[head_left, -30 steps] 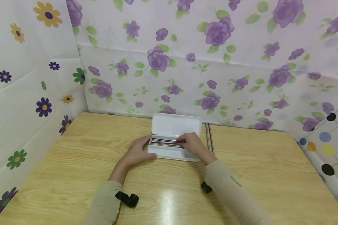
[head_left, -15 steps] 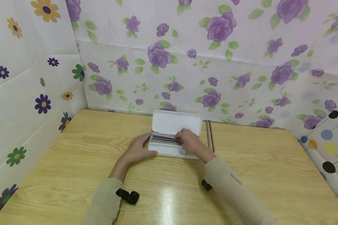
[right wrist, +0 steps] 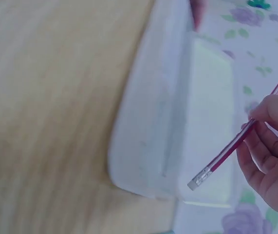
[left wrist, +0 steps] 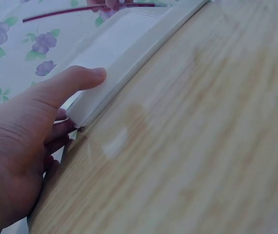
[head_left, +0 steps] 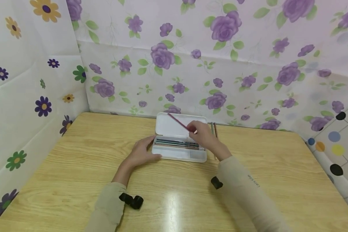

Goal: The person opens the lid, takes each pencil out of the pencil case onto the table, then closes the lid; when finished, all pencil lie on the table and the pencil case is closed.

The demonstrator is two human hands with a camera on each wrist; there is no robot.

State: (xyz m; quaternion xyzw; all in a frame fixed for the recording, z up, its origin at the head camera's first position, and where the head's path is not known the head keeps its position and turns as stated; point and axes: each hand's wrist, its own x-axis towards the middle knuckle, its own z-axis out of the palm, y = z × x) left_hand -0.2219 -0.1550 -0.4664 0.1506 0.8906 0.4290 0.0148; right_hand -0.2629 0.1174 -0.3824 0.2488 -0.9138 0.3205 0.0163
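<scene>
A white pencil case [head_left: 174, 155] stands with its lid up near the back of the table. Several pencils [head_left: 174, 143] lie lengthwise inside it. My left hand [head_left: 140, 153] holds the case's left end, thumb [left wrist: 87, 75] on the near rim and fingers round the corner, partly hidden. Above the case's right half, my right hand [head_left: 204, 133] pinches a dark red pencil [head_left: 178, 121] between thumb and fingers. That pencil slants up to the left in front of the lid [head_left: 165, 124]. Its silver ferrule and eraser end [right wrist: 199, 180] shows in the right wrist view.
Two loose pencils [head_left: 216, 130] lie side by side on the wooden table [head_left: 264, 174], just right of the case. A flowered cloth [head_left: 127, 80] hangs behind the table's back edge, and another covers the left side.
My right hand has lifted the red pencil out of the case and moved slightly up and right, tilting it. My left hand stays on the case's left end.
</scene>
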